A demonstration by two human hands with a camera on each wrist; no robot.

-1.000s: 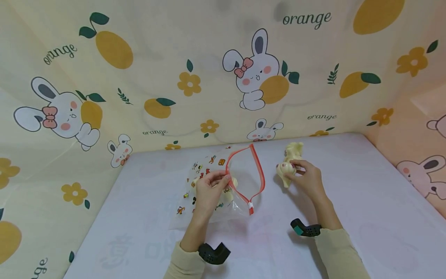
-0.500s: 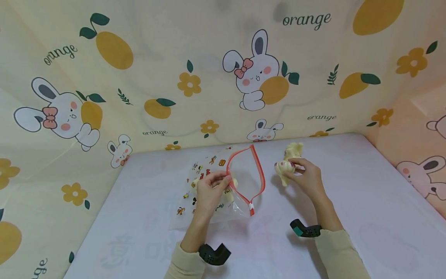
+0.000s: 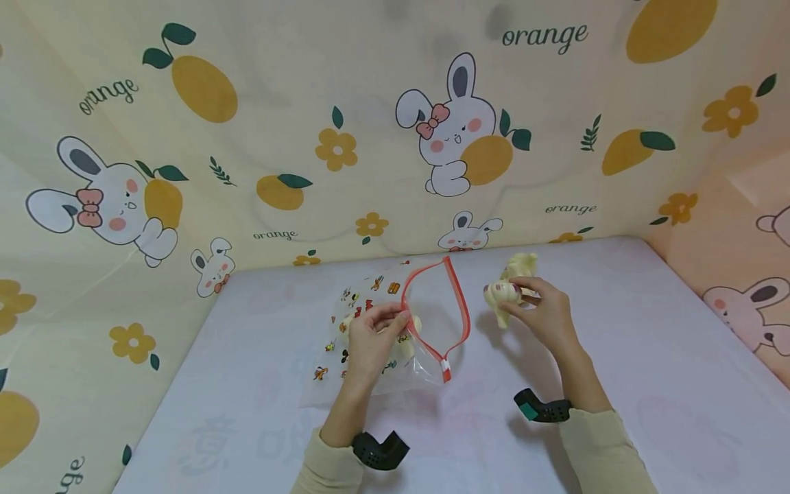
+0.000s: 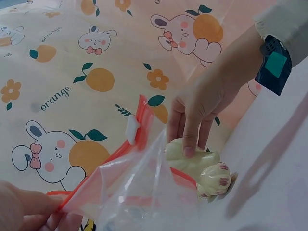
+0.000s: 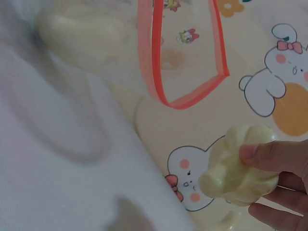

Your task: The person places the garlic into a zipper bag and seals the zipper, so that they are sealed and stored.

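Note:
My left hand [image 3: 372, 343] pinches the near edge of a clear zip bag [image 3: 459, 295] with a red zip strip and cartoon prints. The bag's mouth gapes to the right. Pale shapes show through its plastic, partly hidden by the hand. To the right of the mouth, my right hand [image 3: 549, 317] holds a cream garlic bulb [image 3: 500, 293] with purplish streaks between thumb and fingers, its stem down. In the right wrist view the thumb presses on the lobed bulb [image 5: 233, 175]. Just behind lies another pale piece [image 3: 522, 263], which looks like a second garlic bulb.
A white cloth [image 3: 247, 370] covers the table. Behind it and at both sides hangs a cream curtain [image 3: 345, 75] printed with rabbits and oranges. A white slider [image 4: 132, 129] sits on the zip strip.
My right hand has moved the garlic bulb slightly left and up, nearer the bag's mouth, while the piece behind stays put. The left hand and bag have hardly moved.

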